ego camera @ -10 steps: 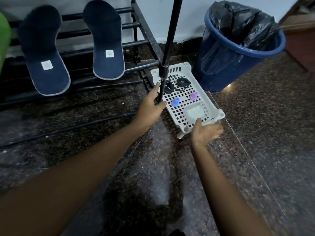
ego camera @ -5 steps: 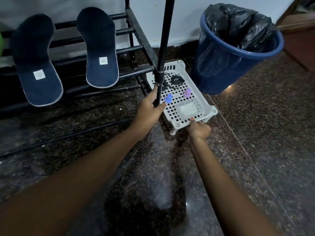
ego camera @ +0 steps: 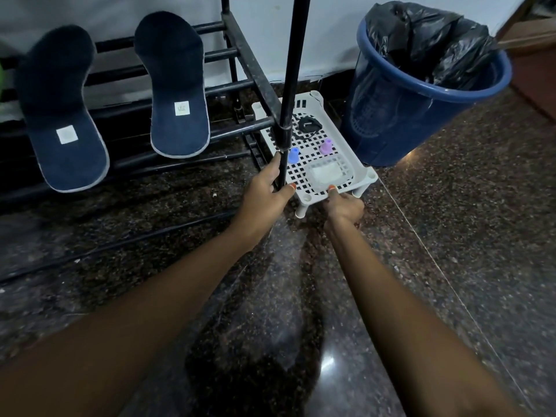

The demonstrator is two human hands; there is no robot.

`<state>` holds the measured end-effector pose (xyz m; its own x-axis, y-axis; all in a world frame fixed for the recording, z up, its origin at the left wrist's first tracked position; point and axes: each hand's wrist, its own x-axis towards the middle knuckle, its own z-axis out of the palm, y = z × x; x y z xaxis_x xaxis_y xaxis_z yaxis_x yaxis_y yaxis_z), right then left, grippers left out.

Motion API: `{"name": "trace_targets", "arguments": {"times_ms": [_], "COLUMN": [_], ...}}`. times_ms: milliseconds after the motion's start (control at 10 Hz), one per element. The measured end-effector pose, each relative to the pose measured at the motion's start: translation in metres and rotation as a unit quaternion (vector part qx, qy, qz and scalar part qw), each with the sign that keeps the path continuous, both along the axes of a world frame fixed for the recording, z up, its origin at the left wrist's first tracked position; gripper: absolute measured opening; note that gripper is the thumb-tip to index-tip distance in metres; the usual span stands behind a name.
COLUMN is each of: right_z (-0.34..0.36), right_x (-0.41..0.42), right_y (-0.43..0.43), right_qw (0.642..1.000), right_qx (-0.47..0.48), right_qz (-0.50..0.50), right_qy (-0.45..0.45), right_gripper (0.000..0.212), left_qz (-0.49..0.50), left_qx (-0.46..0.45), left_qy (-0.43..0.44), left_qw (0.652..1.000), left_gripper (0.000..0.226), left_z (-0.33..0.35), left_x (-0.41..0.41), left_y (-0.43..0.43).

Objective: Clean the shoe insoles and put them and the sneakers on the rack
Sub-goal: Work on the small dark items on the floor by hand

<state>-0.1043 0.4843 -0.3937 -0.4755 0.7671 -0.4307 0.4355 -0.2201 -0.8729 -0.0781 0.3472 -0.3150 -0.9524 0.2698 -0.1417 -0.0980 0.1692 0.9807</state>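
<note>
At the upper left of the frame a dark blue fabric insole (ego camera: 61, 121) leans heel-down against the horizontal bars of the black metal shoe rack (ego camera: 237, 85), and a second dark blue insole (ego camera: 176, 85) leans the same way just to its right, the two apart, each with a small white label near the heel. In the middle of the frame the left hand (ego camera: 264, 191) is wrapped around the rack's black upright pole (ego camera: 296, 55) low down, fingers curled about it. Just to its right the right hand (ego camera: 344, 204) grips the near rim of a white perforated plastic tray (ego camera: 358, 164) on short legs, thumb on top of the rim and fingers curled beneath. On the tray lie a small blue cap (ego camera: 294, 155), a small purple cap (ego camera: 325, 146), a black round piece (ego camera: 310, 125) and a clear soap dish (ego camera: 328, 173). The tray stands on the dark speckled stone floor (ego camera: 451, 236), between the rack and a blue plastic bin (ego camera: 400, 115) lined with a black bag (ego camera: 421, 34) at the upper right.
</note>
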Motion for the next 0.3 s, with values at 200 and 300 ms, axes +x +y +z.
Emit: {"name": "trace_targets", "arguments": {"times_ms": [200,300], "right_z": [-0.005,0.006], "right_x": [0.001,0.023], "right_y": [0.001,-0.005], "right_qw": [0.999,0.993], "right_qx": [0.031,0.116], "right_qz": [0.015,0.006], "right_qy": [-0.016,-0.005], "right_gripper": [0.029,0.03], "left_qz": [-0.001,-0.009], "left_qx": [0.004,-0.016], "left_qy": [0.009,0.009], "left_qw": [1.0,1.0], "left_gripper": [0.061,0.062], "left_z": [-0.005,-0.006], "left_x": [-0.001,-0.002], "left_y": [0.0,-0.004]}}
